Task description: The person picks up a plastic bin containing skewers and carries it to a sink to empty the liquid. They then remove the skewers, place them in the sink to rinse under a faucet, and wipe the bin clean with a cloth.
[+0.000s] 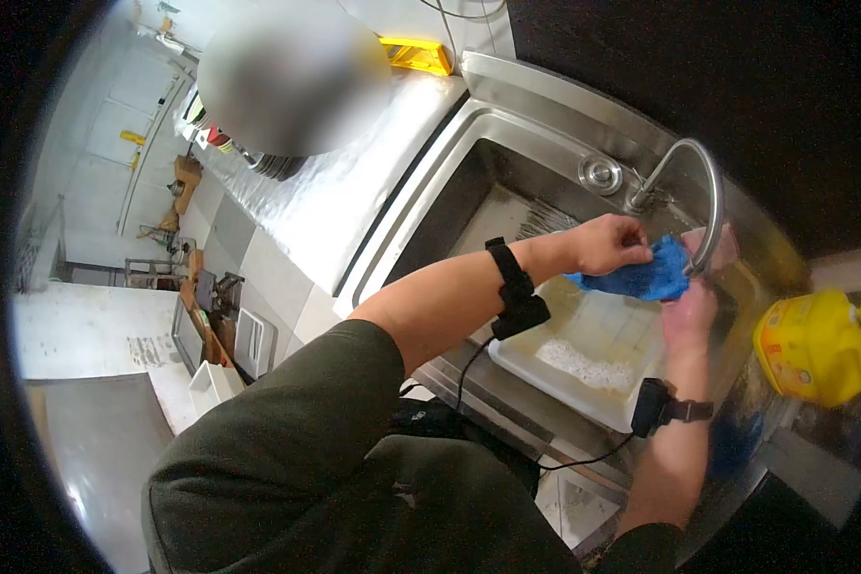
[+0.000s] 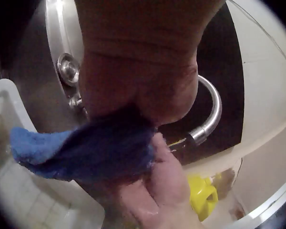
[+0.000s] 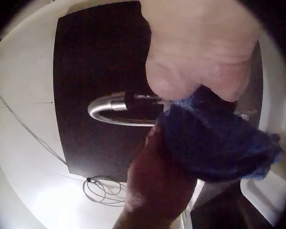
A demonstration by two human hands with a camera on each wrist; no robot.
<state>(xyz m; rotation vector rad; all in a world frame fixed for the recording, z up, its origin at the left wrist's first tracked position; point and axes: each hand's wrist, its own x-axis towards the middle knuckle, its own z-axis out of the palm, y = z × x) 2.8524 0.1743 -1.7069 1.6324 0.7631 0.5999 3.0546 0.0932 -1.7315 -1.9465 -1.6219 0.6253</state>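
Observation:
A wet-looking blue cloth (image 1: 641,275) is held between both hands below the curved faucet (image 1: 713,191). My left hand (image 1: 607,244) grips one part of it with curled fingers. From the other side, my right hand (image 1: 689,311) holds the cloth right under the spout. In the left wrist view the cloth (image 2: 86,148) hangs bunched, its loose end over a white basin. A thin stream of water (image 3: 150,98) runs from the spout to the hands in the right wrist view. The cloth hides many of the fingertips.
A white basin (image 1: 517,368) with cloudy water and white foam stands in the steel sink (image 1: 430,239). To the right is a yellow jug (image 1: 813,346). A pink cloth (image 1: 722,246) lies behind the faucet, and a metal drain strainer (image 1: 600,174) sits on the sink's ledge.

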